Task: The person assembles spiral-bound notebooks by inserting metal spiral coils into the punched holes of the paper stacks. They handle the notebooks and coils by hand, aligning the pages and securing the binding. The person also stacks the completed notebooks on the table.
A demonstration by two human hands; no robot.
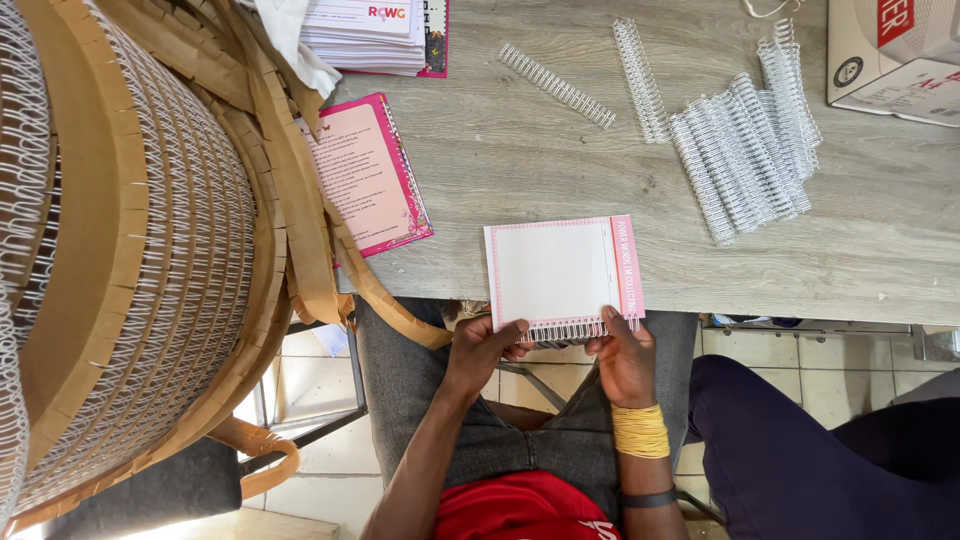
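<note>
A small white booklet with pink borders (560, 270) lies at the near edge of the grey wooden table (880, 240). A white wire spiral runs along its near edge. My left hand (482, 350) grips the booklet's near left corner at the spiral. At the near right corner, my right hand (622, 355) holds the spiral edge, its wrist ringed with yellow rubber bands. Both hands hang just off the table edge over my lap.
A big spool of white binding wire on brown paper (140, 250) fills the left. A pink printed page (365, 175) and a booklet stack (375, 35) lie nearby. Loose wire spirals (740, 140) are piled at right. A cardboard box (890, 55) sits far right. Another person's dark-clothed leg (800, 450) is beside me.
</note>
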